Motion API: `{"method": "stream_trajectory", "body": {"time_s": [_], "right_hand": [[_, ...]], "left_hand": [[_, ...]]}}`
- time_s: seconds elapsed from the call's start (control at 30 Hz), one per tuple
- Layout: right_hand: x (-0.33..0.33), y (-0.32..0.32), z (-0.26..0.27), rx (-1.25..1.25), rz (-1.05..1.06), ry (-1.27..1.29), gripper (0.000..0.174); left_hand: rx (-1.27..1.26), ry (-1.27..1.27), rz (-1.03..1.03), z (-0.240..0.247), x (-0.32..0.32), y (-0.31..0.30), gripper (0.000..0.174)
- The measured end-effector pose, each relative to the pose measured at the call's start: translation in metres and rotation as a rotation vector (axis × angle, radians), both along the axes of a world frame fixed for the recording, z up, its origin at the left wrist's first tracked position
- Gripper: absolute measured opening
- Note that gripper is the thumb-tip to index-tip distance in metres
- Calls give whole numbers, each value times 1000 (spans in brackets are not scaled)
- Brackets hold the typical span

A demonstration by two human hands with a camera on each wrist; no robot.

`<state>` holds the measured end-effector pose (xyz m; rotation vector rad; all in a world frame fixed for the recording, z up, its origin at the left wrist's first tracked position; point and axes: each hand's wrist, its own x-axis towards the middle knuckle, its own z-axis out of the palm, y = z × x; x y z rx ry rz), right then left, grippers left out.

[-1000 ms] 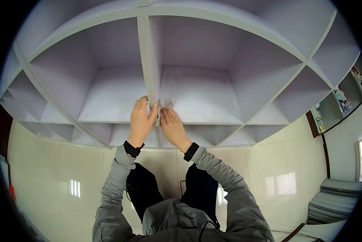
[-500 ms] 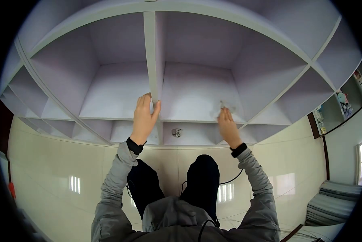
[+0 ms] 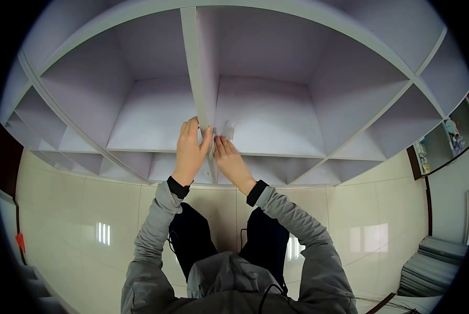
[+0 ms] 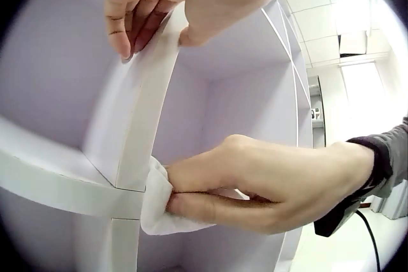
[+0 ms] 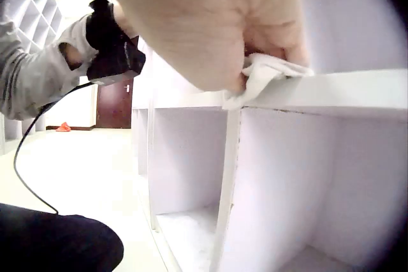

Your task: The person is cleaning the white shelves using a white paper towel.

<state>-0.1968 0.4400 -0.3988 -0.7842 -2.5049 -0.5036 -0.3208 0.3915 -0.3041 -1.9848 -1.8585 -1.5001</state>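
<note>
My left hand point(image 3: 189, 153) grips the front edge of the upright divider point(image 3: 193, 63) between two cubbies of a pale shelf unit. In the left wrist view its fingers bend round one side of the divider, with the thumb on the other. A white wipe point(image 4: 157, 205), thin and crumpled, is pinched between the thumb and fingers of my right hand point(image 3: 233, 166). It lies against the corner where the divider meets the shelf board point(image 3: 276, 125). In the right wrist view the wipe point(image 5: 260, 79) folds over the board's front edge, partly hidden under the palm.
More cubbies surround the hands above, below and to both sides. Small items point(image 3: 454, 133) fill a shelf at the far right. A grey stack point(image 3: 428, 264) stands at the lower right. Black cables point(image 5: 29, 135) hang from the wrist cameras. Tiled floor point(image 3: 114, 209) lies below.
My right hand went from the divider to the right side of the shelf board, then came back left to the divider with the wipe. My left hand has stayed on the divider.
</note>
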Motion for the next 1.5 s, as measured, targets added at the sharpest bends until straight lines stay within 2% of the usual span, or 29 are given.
{"method": "stream_trajectory", "body": {"time_s": [0.07,0.13,0.27,0.33,0.43,0.67,0.73,0.83,0.93,1.07,1.1,1.17,1.3,1.4,1.47,1.5], "right_hand": [[5,-9,5,79,9,-45,44],[1,-20,7,162,-84,-169,43],[4,-10,0,129,-56,-159,45],[7,1,-3,-91,64,54,46],[-4,27,4,-254,34,33,46],[-29,96,-9,-407,-21,144,55],[-39,103,-15,-399,-84,51,60],[-21,56,-17,-432,17,122,56],[45,40,-17,-344,39,224,49],[180,43,-13,-166,-278,151,47],[213,54,-20,-124,-292,198,48],[256,59,-9,-312,-495,248,51],[267,85,-33,-370,-544,192,57],[249,104,-23,-404,-590,248,56],[240,154,-23,-476,-531,273,55],[237,166,-23,-502,-604,226,54]], "left_hand": [[17,2,6,-5,-1,4,25],[26,12,10,-8,-4,1,26],[52,-9,-11,-4,-1,3,25],[47,-27,-19,-3,0,2,24],[14,-30,-28,1,0,1,23],[24,-4,-26,3,0,-5,20],[40,2,-19,3,-4,-10,19],[18,-2,1,0,-5,-7,19],[27,42,12,4,3,-7,19],[-11,24,13,4,4,-4,18],[1,21,8,4,5,-4,19],[15,16,4,3,5,-3,19],[30,-16,-4,2,5,-3,18],[14,-18,12,2,6,-5,18],[2,-11,15,1,6,-4,18],[12,24,12,-1,5,-2,18]]}}
